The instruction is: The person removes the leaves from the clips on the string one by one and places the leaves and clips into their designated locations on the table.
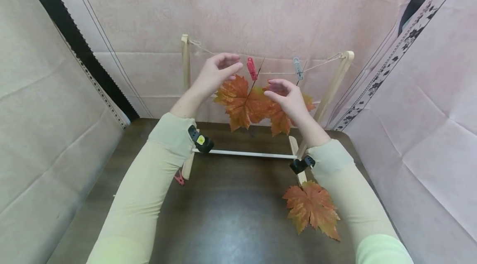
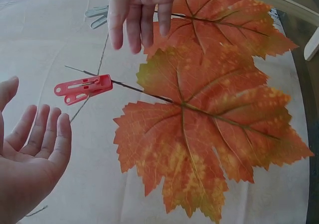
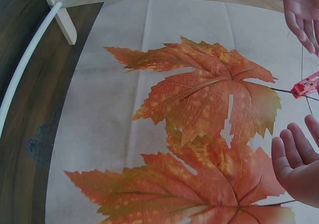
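Note:
My left hand (image 1: 220,71) is raised just left of a red clothespin (image 1: 252,69), fingers loosely bent and holding nothing. This clothespin clips the stem of an orange artificial maple leaf (image 1: 238,106) to a string (image 1: 275,73). A second maple leaf (image 1: 280,118) hangs beside it from a grey-blue clothespin (image 1: 297,68). My right hand (image 1: 288,98) is in front of this second leaf and covers part of it in the head view. In the left wrist view, a gap shows between my left hand (image 2: 37,154) and the red clothespin (image 2: 84,88); nothing is in my right hand (image 2: 142,15).
The string runs between two wooden posts (image 1: 185,63), (image 1: 333,84) joined low down by a white rod (image 1: 246,154). A third maple leaf (image 1: 312,211) lies on the dark table (image 1: 231,222) near my right forearm. Another red clothespin (image 1: 179,178) lies by the left foot. Pale cloth (image 1: 238,7) hangs behind.

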`<action>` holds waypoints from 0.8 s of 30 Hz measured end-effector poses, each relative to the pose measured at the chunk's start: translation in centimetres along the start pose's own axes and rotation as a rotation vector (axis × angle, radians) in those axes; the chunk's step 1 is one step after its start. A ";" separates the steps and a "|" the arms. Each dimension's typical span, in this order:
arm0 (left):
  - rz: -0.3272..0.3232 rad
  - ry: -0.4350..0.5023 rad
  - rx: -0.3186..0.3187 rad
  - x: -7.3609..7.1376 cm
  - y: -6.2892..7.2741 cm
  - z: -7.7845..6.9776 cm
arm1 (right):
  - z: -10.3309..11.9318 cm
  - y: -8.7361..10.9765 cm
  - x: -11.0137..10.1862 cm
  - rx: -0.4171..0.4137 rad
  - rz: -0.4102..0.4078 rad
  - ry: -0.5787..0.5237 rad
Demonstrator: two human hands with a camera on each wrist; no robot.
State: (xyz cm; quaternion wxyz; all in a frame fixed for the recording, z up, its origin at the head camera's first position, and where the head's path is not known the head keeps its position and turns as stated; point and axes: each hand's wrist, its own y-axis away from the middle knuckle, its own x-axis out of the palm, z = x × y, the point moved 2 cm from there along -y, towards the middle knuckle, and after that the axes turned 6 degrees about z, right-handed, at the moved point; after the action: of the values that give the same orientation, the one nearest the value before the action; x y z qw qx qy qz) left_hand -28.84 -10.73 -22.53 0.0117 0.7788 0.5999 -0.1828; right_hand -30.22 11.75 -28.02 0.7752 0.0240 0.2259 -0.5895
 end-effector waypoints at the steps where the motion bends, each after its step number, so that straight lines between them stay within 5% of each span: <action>1: -0.001 0.010 0.003 0.0 -0.2 -0.1 | 0.0 -0.1 0.1 -0.001 -0.006 -0.004; 8: 0.003 0.067 -0.008 0.4 -1.1 -0.4 | -0.2 -1.1 0.7 -0.003 -0.022 0.004; 24: 0.063 -0.013 -0.119 1.4 -3.0 -0.8 | -1.1 -3.3 2.9 0.038 0.043 0.032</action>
State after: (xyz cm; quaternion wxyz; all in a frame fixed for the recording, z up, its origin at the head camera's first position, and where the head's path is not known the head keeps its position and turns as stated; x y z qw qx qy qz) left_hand -31.15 -8.35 -21.59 0.0676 0.7942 0.5846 -0.1513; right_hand -33.09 8.49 -29.32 0.7833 0.0529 0.2263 -0.5766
